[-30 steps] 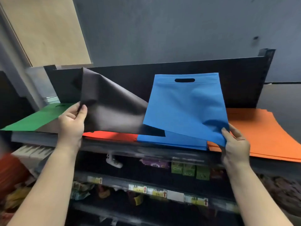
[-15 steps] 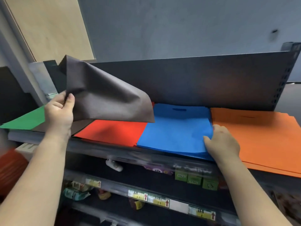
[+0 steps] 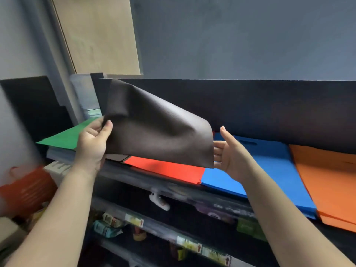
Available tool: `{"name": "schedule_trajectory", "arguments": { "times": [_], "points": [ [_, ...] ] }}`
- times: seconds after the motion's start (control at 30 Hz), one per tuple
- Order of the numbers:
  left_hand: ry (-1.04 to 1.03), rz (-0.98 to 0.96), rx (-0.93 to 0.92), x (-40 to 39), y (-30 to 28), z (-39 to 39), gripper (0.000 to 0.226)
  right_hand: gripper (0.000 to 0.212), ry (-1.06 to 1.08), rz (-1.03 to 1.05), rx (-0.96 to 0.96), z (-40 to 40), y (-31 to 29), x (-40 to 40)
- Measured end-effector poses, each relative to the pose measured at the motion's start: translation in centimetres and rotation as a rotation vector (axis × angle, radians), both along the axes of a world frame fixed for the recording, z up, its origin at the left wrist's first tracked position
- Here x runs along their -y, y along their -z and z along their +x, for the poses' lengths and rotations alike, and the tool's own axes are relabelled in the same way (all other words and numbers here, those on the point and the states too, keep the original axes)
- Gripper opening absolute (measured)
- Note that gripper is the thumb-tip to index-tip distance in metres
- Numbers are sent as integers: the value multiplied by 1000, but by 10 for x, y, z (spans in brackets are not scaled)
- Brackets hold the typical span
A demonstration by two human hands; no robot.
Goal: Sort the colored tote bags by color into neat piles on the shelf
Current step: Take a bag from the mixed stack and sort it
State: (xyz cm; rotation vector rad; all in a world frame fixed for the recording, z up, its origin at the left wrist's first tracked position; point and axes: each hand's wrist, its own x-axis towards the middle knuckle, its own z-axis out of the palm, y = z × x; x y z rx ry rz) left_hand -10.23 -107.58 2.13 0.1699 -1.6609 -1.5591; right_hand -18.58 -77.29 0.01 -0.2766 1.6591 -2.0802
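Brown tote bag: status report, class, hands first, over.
Left hand grips the brown tote bag, lifted above the red pile. Right hand open, reaching for its free edge. Nothing in the way.

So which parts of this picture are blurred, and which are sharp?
Head view: the brown tote bag and the left hand gripping it are sharp; the open right hand too; the red basket at the left edge and the lower shelf goods are smeared.
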Motion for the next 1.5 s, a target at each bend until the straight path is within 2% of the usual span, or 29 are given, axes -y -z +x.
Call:
{"name": "schedule_trajectory", "arguments": {
  "times": [0.1, 0.17, 0.27, 0.37, 0.43, 0.53, 0.73, 0.87, 1.07, 1.23, 1.33, 1.5],
  "points": [
    [9, -32, 109, 47, 13, 19, 19, 39, -3, -28, 4, -2, 0, 54],
    [-4, -60, 244, 86, 27, 30, 20, 19, 68, 84, -24, -2, 9, 98],
    [-26, -208, 509, 138, 51, 46, 28, 27, 146, 450, -201, -2, 30, 158],
    [-100, -315, 602, 179, 65, 60, 25, 17, 214, 821, -478, 5, 43, 205],
    [-149, -395, 642, 200, 71, 63, 25, 17, 265, 884, -578, 10, 51, 226],
    [-138, -417, 644, 224, 78, 61, 27, 13, 361, 829, -664, 14, 57, 249],
    [-128, -399, 615, 255, 79, 31, 33, 18, 464, 782, -688, -15, 59, 279],
    [-139, -437, 595, 272, 71, -9, 33, 12, 501, 790, -695, -45, 54, 291],
    [-175, -592, 614, 282, 66, -82, 14, 12, 559, 913, -689, -97, 43, 299],
    [-136, -684, 643, 290, 75, -118, 19, 11, 609, 1033, -658, -118, 46, 302],
    [-126, -831, 714, 294, 79, -131, 18, 10, 611, 1170, -623, -123, 52, 306],
    [-78, -1207, 812, 302, 85, -143, 26, 15, 584, 1480, -560, -122, 59, 316]
  ]
}}
